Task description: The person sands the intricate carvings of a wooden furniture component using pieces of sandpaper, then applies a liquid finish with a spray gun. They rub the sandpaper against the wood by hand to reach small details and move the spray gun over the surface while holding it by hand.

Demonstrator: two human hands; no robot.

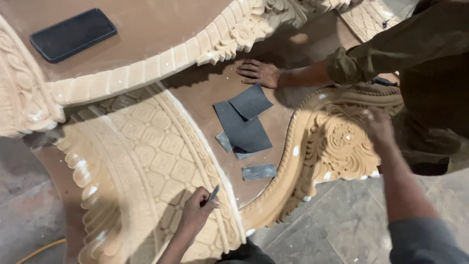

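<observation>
L hand is pinching a thin, floppy sandpaper scrap by its edge w/ fingertips against the stiff carved panel; R hand is blurring, grip unclear.

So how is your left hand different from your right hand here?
The left hand pinches a small grey strip; whether the right hand holds anything cannot be made out. The left hand looks sharp, while the right hand is blurred. The left hand is on the lattice-pattern carving, while the right hand is on the leafy scroll carving. Both touch pale carved work.
</observation>
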